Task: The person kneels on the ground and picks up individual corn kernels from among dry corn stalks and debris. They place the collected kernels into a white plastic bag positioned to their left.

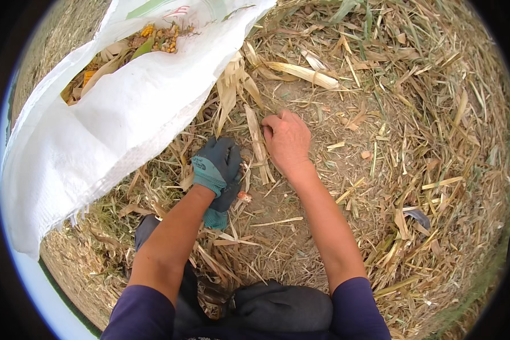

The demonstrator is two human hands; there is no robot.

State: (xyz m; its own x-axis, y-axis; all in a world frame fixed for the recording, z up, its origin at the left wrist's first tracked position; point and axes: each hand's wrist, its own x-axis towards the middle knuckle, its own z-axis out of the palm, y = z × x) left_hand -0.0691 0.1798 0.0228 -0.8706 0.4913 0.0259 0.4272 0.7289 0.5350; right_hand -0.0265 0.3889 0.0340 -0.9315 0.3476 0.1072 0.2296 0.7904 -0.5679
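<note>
My left hand [218,161] wears a teal and dark grey coated work glove and rests low over the ground, fingers bent; what lies under them is hidden. A second glove [224,204] of the same kind lies beneath it, by the wrist. My right hand [287,138], bare, has its fingers curled at the ground, right of a dry corn husk strip [257,136]; whether it pinches anything cannot be seen. Ahead to the left, a white woven sack [131,110] lies with its mouth gaping, showing corn kernels [168,40], a piece of yellow corn cob [88,77] and husks.
Chopped dry stalks and leaves cover the soil [280,246] all around. A thick pale husk [304,73] lies beyond my right hand. A small reddish cob piece [244,196] is beside the gloves. A dark grey scrap [418,217] lies at right. My knees are close below.
</note>
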